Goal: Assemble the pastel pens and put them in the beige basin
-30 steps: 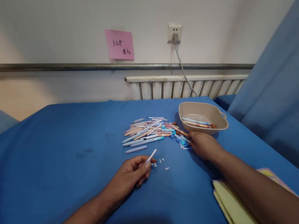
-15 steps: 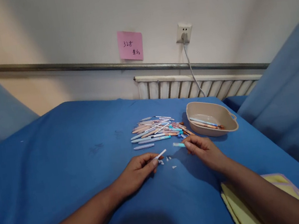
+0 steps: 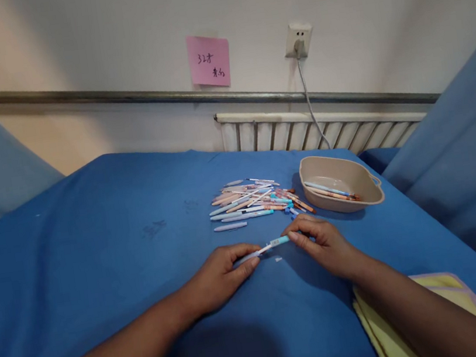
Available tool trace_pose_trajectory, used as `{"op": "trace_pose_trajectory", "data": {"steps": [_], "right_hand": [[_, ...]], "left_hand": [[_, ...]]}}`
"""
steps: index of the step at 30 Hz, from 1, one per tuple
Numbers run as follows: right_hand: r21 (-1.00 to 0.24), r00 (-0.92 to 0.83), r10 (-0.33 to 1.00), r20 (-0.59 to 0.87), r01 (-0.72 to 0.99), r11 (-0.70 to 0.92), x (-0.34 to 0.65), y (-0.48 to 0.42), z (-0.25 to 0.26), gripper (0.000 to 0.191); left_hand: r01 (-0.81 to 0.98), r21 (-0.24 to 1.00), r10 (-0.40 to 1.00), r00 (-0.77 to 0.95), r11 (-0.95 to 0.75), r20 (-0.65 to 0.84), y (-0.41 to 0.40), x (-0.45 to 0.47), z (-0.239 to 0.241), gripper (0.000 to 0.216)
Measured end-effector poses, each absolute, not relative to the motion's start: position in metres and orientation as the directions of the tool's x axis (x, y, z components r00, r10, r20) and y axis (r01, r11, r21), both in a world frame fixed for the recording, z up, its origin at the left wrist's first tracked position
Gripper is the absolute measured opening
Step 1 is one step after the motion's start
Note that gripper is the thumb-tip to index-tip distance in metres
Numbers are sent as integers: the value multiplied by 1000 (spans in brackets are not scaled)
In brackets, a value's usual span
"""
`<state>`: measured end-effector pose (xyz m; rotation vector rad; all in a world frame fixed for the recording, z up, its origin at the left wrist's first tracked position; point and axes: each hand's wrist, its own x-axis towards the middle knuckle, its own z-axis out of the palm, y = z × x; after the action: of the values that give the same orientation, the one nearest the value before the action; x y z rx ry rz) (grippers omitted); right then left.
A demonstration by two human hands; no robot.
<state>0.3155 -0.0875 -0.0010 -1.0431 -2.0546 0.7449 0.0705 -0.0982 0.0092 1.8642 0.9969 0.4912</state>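
Note:
My left hand [image 3: 224, 270] is closed on a pale lilac pen barrel [image 3: 247, 257], from whose right end a white refill [image 3: 264, 250] sticks out. In my right hand [image 3: 320, 243] I pinch a turquoise pen part [image 3: 280, 241] with a pale, printed left end. That end meets the refill's tip, and the parts lie nearly in one line; whether they are joined I cannot tell. A small white piece [image 3: 278, 259] lies on the blue cloth below them. Just beyond my hands is a pile of pens and pen parts [image 3: 246, 204], with a single lilac barrel [image 3: 230, 227] at its near side.
A beige plastic basin [image 3: 366, 190] with several pen parts inside stands to the right of the pile. A folded yellow cloth [image 3: 385, 323] lies under my right forearm. Behind the blue-covered surface [image 3: 95, 234] are a radiator [image 3: 276, 132] and a metal rail [image 3: 142, 99]. Blue curtains hang at both sides.
My hands have come together, so the turquoise part now meets the white refill. The refill has tipped from slanting upward to nearly level. The view has shifted slightly.

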Motion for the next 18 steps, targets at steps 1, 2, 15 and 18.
{"op": "trace_pose_trajectory", "data": {"steps": [1,2,15,18], "right_hand": [[-735,-437,836,333,435,520,314,-89,-1,17],[-728,-449,828,337,433,531,313,-90,-1,16],[-626,-569,704,424,378,682,303,-105,-5,12],[-601,-584,680,443,369,709,302,-107,-6,13]], "left_hand": [[427,868,801,596,-254,-59,-99,71,9,30],[427,862,799,600,-274,-43,-99,71,9,30],[381,865,760,650,-327,1,-107,75,9,29],[382,883,750,660,-273,-53,-107,76,8,29]]}}
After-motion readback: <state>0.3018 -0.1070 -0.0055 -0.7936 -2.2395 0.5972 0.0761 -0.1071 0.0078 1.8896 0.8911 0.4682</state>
